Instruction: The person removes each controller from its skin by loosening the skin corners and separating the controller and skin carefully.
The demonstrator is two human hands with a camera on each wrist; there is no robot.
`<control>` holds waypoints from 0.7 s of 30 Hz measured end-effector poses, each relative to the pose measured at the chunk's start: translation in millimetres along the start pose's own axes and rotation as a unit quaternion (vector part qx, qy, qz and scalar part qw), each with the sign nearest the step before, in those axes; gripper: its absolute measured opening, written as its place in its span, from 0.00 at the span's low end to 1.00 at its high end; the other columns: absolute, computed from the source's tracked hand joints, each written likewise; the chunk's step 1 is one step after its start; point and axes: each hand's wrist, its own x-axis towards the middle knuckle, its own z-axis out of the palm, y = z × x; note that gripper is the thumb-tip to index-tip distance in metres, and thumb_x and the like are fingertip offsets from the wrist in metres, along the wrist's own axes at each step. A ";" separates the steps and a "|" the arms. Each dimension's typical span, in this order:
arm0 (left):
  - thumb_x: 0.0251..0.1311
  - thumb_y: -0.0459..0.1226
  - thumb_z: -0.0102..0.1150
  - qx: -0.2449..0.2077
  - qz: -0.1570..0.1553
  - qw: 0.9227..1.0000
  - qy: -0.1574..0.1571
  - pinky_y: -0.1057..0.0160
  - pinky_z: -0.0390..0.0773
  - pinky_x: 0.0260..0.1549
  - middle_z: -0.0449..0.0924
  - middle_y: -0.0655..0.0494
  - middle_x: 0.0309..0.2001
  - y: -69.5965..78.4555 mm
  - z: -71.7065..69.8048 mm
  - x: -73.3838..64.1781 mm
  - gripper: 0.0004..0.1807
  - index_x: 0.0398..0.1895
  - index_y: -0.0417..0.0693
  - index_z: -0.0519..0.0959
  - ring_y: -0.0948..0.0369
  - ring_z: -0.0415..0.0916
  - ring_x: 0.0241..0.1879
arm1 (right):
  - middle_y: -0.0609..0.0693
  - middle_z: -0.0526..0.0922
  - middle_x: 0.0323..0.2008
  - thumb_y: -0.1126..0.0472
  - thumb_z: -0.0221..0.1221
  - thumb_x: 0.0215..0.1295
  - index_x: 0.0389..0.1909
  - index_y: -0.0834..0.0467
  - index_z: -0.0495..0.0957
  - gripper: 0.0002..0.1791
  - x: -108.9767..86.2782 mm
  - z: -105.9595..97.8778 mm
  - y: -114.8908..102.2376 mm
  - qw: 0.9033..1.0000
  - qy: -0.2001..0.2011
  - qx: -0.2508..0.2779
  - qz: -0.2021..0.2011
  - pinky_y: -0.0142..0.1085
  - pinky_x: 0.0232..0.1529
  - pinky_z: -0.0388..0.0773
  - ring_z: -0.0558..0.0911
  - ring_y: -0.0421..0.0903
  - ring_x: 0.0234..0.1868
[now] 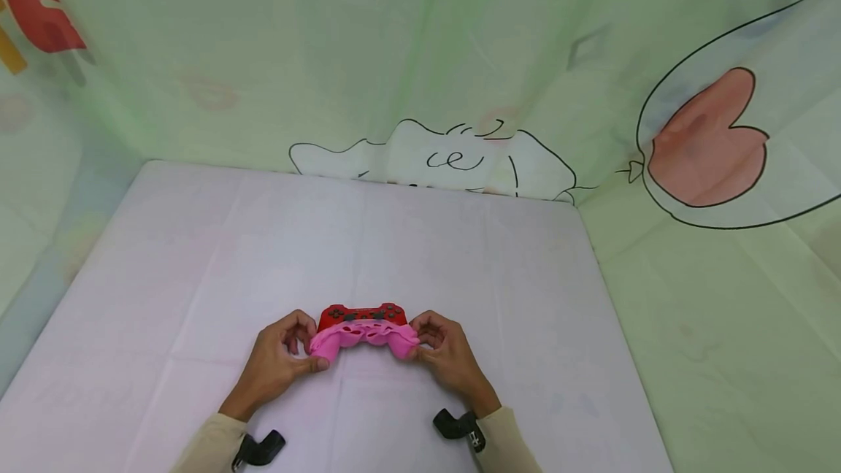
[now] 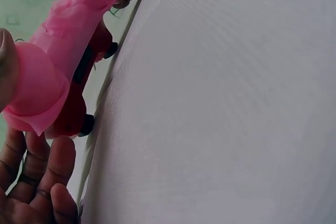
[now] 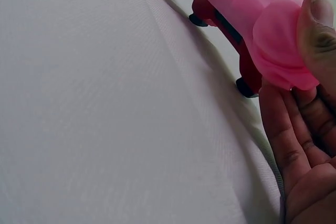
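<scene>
A red game controller (image 1: 361,313) with dark buttons is partly covered by a stretchy pink silicone cover (image 1: 326,346). The cover wraps both grips and the near half, bunched along its upper edge; the far half of the controller's face shows red. My left hand (image 1: 276,358) pinches the cover at the left grip, thumb on the near side and fingers beyond. At the right grip my right hand (image 1: 452,358) pinches it the same way. From below, the left wrist view shows the red underside (image 2: 71,113) and dark triggers sticking out of the pink cover (image 2: 65,66).
A white cloth-covered table (image 1: 263,254) lies under the hands. Green printed sheets (image 1: 296,42) hang as walls at the back and sides, the right one bearing a heart drawing (image 1: 709,144). Black straps with mounts (image 1: 263,450) sit at both wrists.
</scene>
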 end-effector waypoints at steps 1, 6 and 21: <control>0.39 0.39 0.90 -0.001 -0.001 1.000 0.000 0.64 0.69 0.28 0.79 0.60 0.27 0.2 0.2 -0.1 0.27 0.36 0.60 0.77 0.59 0.70 0.28 | 0.53 0.81 0.44 0.66 0.77 0.59 0.45 0.67 0.77 0.20 0.2 -0.1 0.5 1.000 0.000 -0.001 -0.001 0.28 0.48 0.85 0.83 0.40 0.44; 0.41 0.39 0.89 -0.002 -0.003 1.000 0.003 0.64 0.69 0.27 0.79 0.61 0.27 -0.8 1.3 -0.1 0.25 0.35 0.60 0.77 0.60 0.69 0.26 | 0.51 0.80 0.41 0.72 0.75 0.58 0.43 0.68 0.77 0.18 1.1 0.6 0.9 1.000 0.004 -0.010 0.004 0.27 0.46 0.84 0.83 0.39 0.42; 0.46 0.40 0.87 -0.007 0.002 0.999 0.037 0.66 0.68 0.23 0.75 0.58 0.25 1.2 5.5 -0.4 0.21 0.31 0.55 0.77 0.66 0.65 0.24 | 0.50 0.80 0.37 0.71 0.75 0.58 0.40 0.64 0.79 0.14 0.2 5.9 -3.9 0.999 0.030 -0.017 0.007 0.26 0.42 0.82 0.81 0.38 0.38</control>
